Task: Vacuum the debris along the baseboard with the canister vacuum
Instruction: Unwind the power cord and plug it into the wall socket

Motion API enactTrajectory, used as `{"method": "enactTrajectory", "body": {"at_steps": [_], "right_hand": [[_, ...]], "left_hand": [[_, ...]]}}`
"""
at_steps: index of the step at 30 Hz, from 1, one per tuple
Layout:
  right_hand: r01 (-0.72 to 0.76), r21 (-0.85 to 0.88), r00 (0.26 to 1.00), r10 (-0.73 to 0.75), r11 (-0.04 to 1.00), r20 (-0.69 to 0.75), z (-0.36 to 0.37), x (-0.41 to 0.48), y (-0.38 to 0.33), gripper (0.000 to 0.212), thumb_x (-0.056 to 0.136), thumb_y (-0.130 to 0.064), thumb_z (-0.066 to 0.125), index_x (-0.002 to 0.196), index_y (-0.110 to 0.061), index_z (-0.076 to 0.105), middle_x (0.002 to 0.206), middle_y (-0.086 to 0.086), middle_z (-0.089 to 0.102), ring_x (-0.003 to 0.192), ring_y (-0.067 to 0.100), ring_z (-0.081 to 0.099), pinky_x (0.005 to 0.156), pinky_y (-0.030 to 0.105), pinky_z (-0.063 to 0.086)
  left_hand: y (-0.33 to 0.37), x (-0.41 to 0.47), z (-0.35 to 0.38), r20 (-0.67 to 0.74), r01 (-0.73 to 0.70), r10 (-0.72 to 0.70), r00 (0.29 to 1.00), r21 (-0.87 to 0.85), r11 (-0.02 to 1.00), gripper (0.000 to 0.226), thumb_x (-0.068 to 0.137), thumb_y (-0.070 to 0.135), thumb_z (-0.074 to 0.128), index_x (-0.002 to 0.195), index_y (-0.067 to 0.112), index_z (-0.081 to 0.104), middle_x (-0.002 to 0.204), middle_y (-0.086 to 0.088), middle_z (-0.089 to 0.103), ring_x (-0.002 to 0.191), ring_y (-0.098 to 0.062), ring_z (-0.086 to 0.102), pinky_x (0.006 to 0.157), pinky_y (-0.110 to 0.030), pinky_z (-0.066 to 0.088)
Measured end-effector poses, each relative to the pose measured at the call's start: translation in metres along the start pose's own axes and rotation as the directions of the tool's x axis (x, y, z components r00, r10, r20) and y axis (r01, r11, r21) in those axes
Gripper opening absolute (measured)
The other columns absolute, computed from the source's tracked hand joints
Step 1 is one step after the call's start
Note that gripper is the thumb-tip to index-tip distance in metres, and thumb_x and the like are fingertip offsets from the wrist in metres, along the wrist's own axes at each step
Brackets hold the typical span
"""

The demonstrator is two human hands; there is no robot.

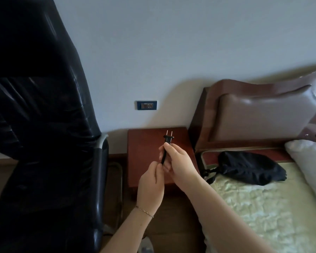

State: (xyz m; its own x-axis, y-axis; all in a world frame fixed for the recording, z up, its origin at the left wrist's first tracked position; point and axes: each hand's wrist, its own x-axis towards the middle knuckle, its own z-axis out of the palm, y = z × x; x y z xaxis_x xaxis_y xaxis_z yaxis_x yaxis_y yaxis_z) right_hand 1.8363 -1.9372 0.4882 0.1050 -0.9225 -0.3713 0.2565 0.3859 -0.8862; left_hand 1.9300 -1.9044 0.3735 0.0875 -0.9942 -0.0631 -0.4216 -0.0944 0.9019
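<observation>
The black two-pin plug (169,137) points its metal pins up and sits just above my right hand (181,165). My right thumb and fingers pinch the plug body directly under its head. The black cord (163,158) runs down from there between both hands. My left hand (150,187) is a little lower and grips the cord with curled fingers. Both hands are over a red-brown bedside table (144,143). A dark socket plate (146,105) is on the wall above, apart from the plug. A black leather chair (44,125) stands at my left. At my right, a black bag (250,170) lies on a bed with a brown headboard (263,114).
</observation>
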Motion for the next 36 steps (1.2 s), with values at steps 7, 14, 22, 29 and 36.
{"method": "enactTrajectory", "body": {"at_steps": [7, 14, 22, 29, 36], "right_hand": [[-0.078, 0.012, 0.996, 0.078, 0.997, 0.033, 0.005, 0.103, -0.018, 0.031, 0.101, -0.025, 0.040, 0.090, -0.002, 0.057, 0.061, 0.006, 0.053, 0.036, 0.010, 0.031, 0.036, 0.024, 0.026], [-0.196, -0.007, 0.973, 0.195, 0.981, 0.121, 0.000, 0.216, -0.033, 0.023, 0.100, -0.016, 0.041, 0.096, -0.001, 0.057, 0.060, 0.013, 0.051, 0.032, 0.010, 0.034, 0.034, 0.021, 0.032], [-0.300, -0.052, 0.930, 0.304, 0.953, 0.205, -0.012, 0.332, -0.031, 0.023, 0.101, -0.018, 0.041, 0.090, -0.004, 0.056, 0.061, 0.010, 0.055, 0.034, 0.011, 0.035, 0.037, 0.022, 0.033], [-0.326, -0.140, 0.933, 0.342, 0.935, 0.113, -0.030, 0.401, 0.008, 0.021, 0.099, -0.018, 0.045, 0.094, -0.004, 0.061, 0.061, 0.009, 0.058, 0.040, 0.012, 0.036, 0.042, 0.023, 0.035], [-0.256, -0.166, 0.958, 0.273, 0.952, 0.086, -0.042, 0.455, 0.053, 0.020, 0.098, -0.015, 0.045, 0.093, -0.004, 0.061, 0.060, 0.009, 0.055, 0.041, 0.014, 0.035, 0.042, 0.025, 0.036]], "left_hand": [[0.026, 0.081, -0.017, -0.019, 0.073, -0.074, 0.997, -0.067, 0.995, 0.040, 0.090, 0.049, 0.035, 0.082, 0.016, 0.056, 0.061, 0.008, 0.050, 0.055, -0.007, 0.044, 0.055, -0.027, 0.036], [0.034, 0.171, -0.011, -0.053, 0.120, -0.122, 0.991, -0.053, 0.991, 0.029, 0.099, 0.030, 0.037, 0.078, 0.017, 0.052, 0.055, 0.004, 0.044, 0.047, -0.011, 0.040, 0.048, -0.033, 0.032], [0.016, 0.268, 0.017, -0.160, 0.274, -0.274, 0.948, -0.018, 0.961, 0.031, 0.099, 0.030, 0.037, 0.071, 0.022, 0.049, 0.056, 0.005, 0.048, 0.051, -0.017, 0.049, 0.056, -0.050, 0.046], [-0.035, 0.323, 0.050, -0.123, 0.346, -0.346, 0.930, -0.020, 0.938, 0.030, 0.099, 0.033, 0.036, 0.078, 0.017, 0.052, 0.059, 0.006, 0.051, 0.052, -0.014, 0.048, 0.057, -0.043, 0.046], [-0.092, 0.364, 0.073, -0.087, 0.294, -0.292, 0.952, 0.001, 0.956, 0.030, 0.100, 0.027, 0.032, 0.083, 0.016, 0.053, 0.060, 0.009, 0.048, 0.050, -0.005, 0.043, 0.054, -0.027, 0.034]]}}
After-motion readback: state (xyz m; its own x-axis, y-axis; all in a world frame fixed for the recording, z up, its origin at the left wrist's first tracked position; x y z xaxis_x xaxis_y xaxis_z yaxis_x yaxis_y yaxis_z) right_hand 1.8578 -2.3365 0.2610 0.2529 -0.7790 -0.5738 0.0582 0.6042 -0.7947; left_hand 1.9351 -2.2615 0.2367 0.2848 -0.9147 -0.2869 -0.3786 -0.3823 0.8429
